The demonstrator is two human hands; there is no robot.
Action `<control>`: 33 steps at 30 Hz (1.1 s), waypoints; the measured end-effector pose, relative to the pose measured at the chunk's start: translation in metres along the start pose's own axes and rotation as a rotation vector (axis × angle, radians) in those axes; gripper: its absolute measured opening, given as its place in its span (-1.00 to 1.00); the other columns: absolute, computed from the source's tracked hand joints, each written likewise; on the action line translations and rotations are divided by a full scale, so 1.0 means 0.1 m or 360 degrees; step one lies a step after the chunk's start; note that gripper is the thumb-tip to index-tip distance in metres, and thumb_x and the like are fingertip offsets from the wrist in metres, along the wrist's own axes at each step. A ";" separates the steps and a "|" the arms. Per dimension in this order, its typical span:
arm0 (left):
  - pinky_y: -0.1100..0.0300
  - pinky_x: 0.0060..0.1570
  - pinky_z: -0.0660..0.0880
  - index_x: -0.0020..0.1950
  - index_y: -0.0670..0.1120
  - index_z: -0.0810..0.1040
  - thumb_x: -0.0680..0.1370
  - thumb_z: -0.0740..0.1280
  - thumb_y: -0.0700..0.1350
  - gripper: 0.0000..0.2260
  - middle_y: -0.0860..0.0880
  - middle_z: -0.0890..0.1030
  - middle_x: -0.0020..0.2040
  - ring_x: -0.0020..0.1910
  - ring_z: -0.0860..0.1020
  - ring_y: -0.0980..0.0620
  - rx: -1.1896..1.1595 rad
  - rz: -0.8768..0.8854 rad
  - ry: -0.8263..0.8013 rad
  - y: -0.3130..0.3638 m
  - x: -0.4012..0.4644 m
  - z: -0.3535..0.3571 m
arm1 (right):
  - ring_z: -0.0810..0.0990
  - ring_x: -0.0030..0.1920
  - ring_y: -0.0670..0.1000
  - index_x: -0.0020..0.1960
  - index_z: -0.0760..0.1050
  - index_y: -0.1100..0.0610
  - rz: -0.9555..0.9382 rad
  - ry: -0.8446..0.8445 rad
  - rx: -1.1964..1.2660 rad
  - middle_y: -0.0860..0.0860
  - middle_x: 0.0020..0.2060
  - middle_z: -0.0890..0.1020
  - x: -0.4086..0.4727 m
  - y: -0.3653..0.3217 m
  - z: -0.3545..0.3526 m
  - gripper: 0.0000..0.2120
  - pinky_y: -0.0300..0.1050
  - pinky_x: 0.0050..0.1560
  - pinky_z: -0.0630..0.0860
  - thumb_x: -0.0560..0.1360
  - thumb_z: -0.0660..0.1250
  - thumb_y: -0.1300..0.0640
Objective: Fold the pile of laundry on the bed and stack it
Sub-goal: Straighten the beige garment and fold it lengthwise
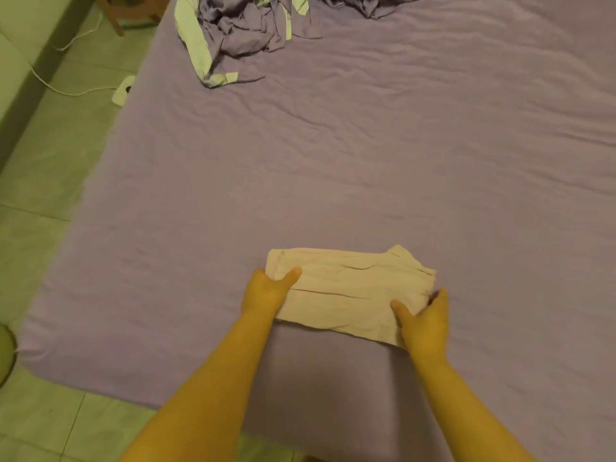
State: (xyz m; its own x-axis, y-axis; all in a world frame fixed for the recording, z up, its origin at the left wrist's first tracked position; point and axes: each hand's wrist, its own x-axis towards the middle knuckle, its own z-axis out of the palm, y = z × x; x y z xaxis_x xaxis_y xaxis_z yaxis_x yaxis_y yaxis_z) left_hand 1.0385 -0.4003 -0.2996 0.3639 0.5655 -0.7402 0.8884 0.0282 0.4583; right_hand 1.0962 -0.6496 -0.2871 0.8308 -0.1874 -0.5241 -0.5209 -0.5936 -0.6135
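Lower centre of frame: folded cream garment [350, 291], long axis left-right. Left hand [266, 291] and right hand [425, 323] each grip 1 end; unfolded pile [233, 31] upper left.

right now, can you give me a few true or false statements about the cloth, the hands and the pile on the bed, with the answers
1. Both hands hold the beige folded cloth, the left hand at its left end and the right hand at its right end. True.
2. The cloth lies on the floor tiles. False: it lies on the purple bed sheet.
3. The unfolded laundry pile sits at the far side of the bed. True.
4. The folded cloth rests on top of a stack of other folded items. False: only the sheet shows under it.
5. A white cable runs across the floor left of the bed. True.
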 end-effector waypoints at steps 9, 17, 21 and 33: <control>0.16 -0.30 0.35 -0.04 -0.04 0.44 0.52 0.36 0.08 -0.78 0.05 0.52 -0.17 -0.14 0.51 -0.03 0.0098 0.0525 0.0095 0.18 -0.51 -0.03 | 0.55 0.08 0.14 0.27 0.45 0.18 0.0071 -0.0253 0.0341 0.10 0.10 0.58 -0.14 -0.11 -0.43 -0.64 0.05 0.05 0.51 0.50 0.38 0.14; 0.21 -0.33 0.34 -0.10 -0.02 0.42 0.57 0.29 0.06 -0.82 0.06 0.52 -0.23 -0.19 0.51 -0.03 0.0134 0.1025 0.0071 0.84 -1.74 0.27 | 0.51 0.04 0.08 0.27 0.41 0.19 -0.0231 0.0018 0.0357 0.08 0.09 0.55 -0.52 -0.17 -1.92 -0.63 -0.06 0.01 0.43 0.51 0.38 0.12; 0.17 -0.33 0.35 -0.07 -0.04 0.47 0.55 0.33 0.07 -0.80 0.02 0.54 -0.21 -0.19 0.52 -0.04 0.0102 0.1184 -0.0074 1.25 -2.53 0.66 | 0.54 -0.01 0.07 0.23 0.47 0.15 -0.0271 0.0166 0.0419 0.05 0.02 0.59 -0.67 -0.03 -2.90 -0.67 -0.07 -0.07 0.45 0.51 0.37 0.08; 0.10 -0.37 0.37 -0.20 -0.13 0.50 0.51 0.37 0.11 -0.69 -0.09 0.57 -0.32 -0.35 0.50 0.03 0.0089 0.1598 -0.0342 1.69 -4.79 2.53 | 0.49 0.01 0.09 0.26 0.45 0.22 -0.0294 0.0649 0.0624 0.12 0.07 0.57 -1.14 1.39 -5.52 -0.60 -0.09 -0.07 0.38 0.53 0.34 0.01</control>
State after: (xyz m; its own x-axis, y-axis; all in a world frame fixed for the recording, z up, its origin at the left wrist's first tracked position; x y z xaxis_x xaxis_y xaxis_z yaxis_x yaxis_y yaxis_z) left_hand 1.0854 -0.8754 0.0079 0.9836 0.1477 -0.1034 0.1568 -0.4179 0.8948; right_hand 1.0376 -1.1428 0.0132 0.8826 -0.4398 -0.1661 -0.3294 -0.3265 -0.8860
